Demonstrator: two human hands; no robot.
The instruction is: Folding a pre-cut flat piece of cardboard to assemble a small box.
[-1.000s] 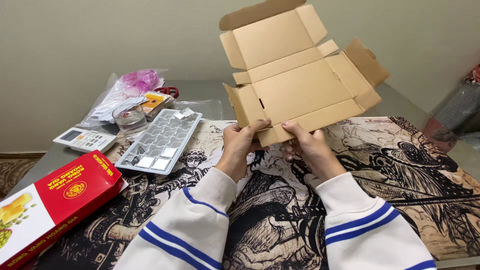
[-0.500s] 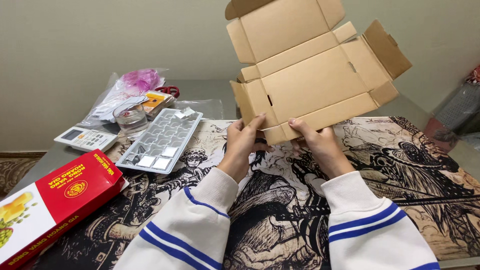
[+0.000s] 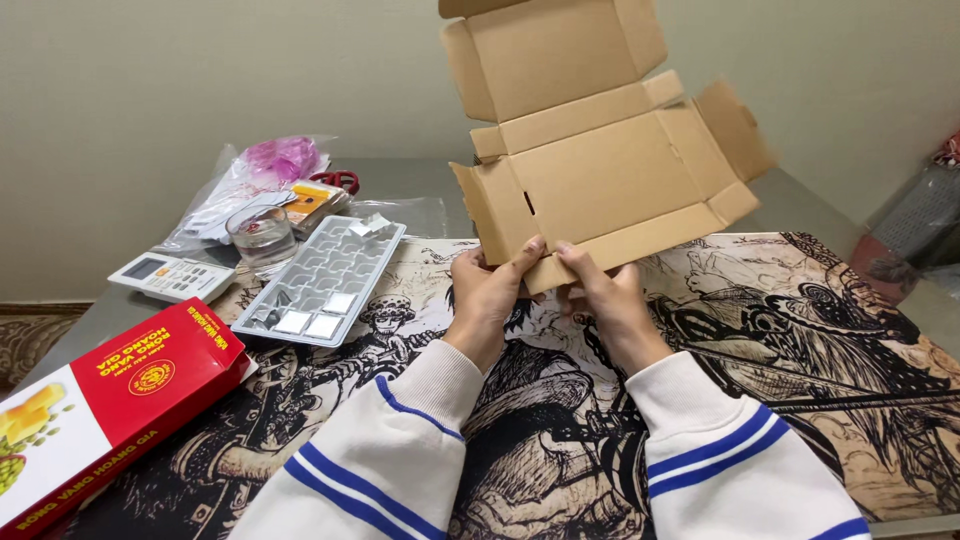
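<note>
Cardboard box [image 3: 590, 160] open, nothing inside.

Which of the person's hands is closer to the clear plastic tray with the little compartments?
Left. The left hand grips the cardboard box at its lower edge, just right of the tray. The right hand holds the same edge farther right, beyond the left hand.

Grey table [image 3: 400, 178] stood against a pale wall, most of its top covered by a printed mat [image 3: 760, 330] with black comic-style artwork. On the mat lay a long red and white carton [image 3: 110, 400] and a clear plastic blister tray [image 3: 325, 280]. Behind these sat a white remote [image 3: 170, 277], a drinking glass [image 3: 262, 236], clear plastic bags [image 3: 250, 180] and what looked like red-handled scissors [image 3: 338, 180].
</note>
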